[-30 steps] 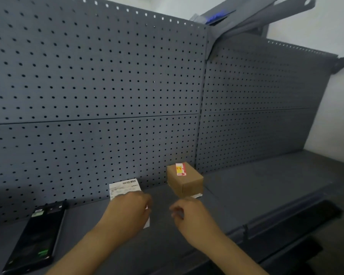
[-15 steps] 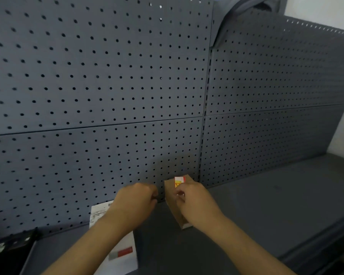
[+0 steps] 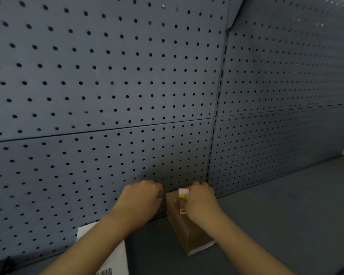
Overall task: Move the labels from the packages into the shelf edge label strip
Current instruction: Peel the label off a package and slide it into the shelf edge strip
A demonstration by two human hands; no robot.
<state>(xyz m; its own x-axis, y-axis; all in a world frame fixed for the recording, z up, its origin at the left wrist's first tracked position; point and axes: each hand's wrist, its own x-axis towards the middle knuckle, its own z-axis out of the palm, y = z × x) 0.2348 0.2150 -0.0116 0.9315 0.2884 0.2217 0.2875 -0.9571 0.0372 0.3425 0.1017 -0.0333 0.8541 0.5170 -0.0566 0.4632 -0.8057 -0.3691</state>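
A small brown cardboard box [image 3: 189,233] stands on the grey shelf [image 3: 286,225] against the pegboard back. A small red, yellow and white label [image 3: 183,193] sits at its top edge. My right hand [image 3: 201,203] lies on the top of the box with its fingers pinching that label. Just left of the box, my left hand [image 3: 141,199] is curled into a fist and no object shows in it. A white package with a barcode [image 3: 107,261] lies under my left forearm. The shelf edge label strip is out of view.
The grey pegboard back panel [image 3: 127,86] fills most of the view close behind both hands. A slotted upright [image 3: 216,116] divides it. The shelf surface runs on to the right of the box.
The view has moved closer and lower. Both hands rose from the shelf front to the box; the right hand went onto the label, the left hand closed beside the box.
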